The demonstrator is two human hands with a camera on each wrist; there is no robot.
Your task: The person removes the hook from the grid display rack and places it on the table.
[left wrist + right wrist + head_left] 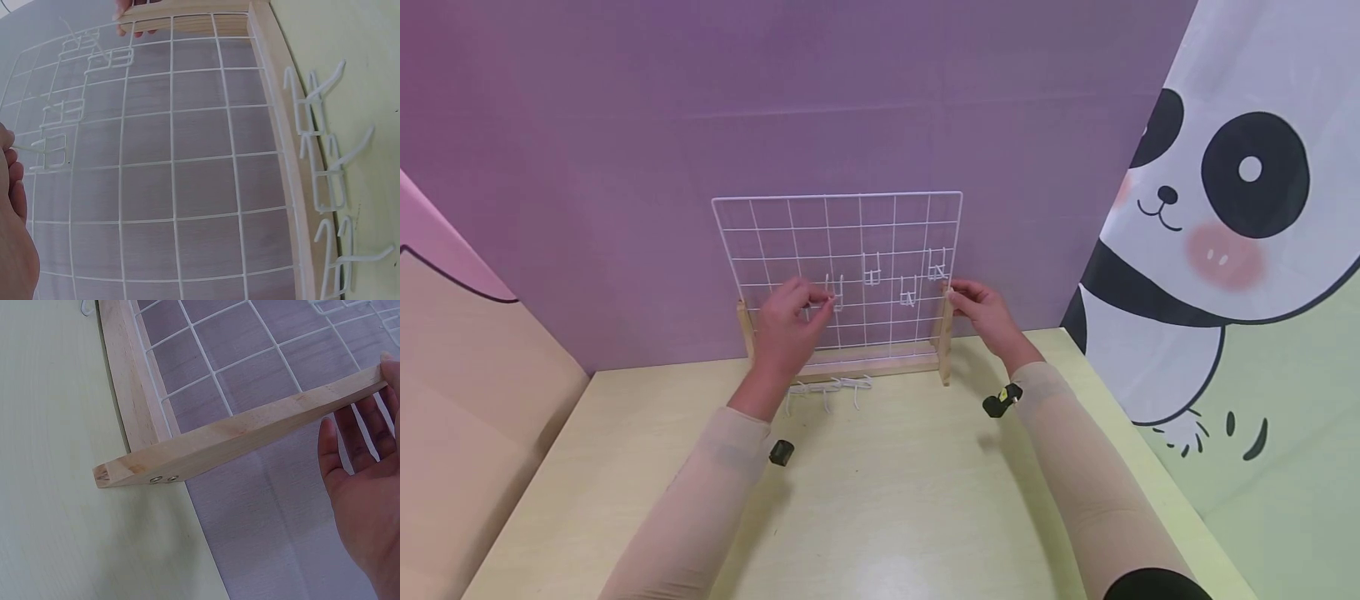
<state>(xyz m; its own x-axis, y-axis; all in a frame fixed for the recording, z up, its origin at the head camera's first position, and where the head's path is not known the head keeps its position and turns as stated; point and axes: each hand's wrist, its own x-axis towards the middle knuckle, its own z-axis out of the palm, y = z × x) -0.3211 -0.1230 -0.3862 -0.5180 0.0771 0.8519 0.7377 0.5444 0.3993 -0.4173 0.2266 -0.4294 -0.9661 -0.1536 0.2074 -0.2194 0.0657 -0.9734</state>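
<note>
A white wire grid panel (837, 196) stands upright in a wooden stand (946, 350) at the back of the table. My left hand (788, 321) pinches the prong of a white wire hook (56, 152), whose frame lies against the grid. Other white hooks (908, 293) hang on the grid to the right of that hand. At the stand's right side, my right hand (988, 317) holds the upper end of the wooden side post (250, 422), thumb on one face and fingers around the other. The left fingertips are partly out of frame in the left wrist view.
Three loose white hooks (328, 172) lie in a row along the stand's front base bar. A purple backdrop (850, 100) rises behind the grid, and a panda-printed cloth (1247, 350) hangs at the right. The pale wooden table (887, 483) extends toward me.
</note>
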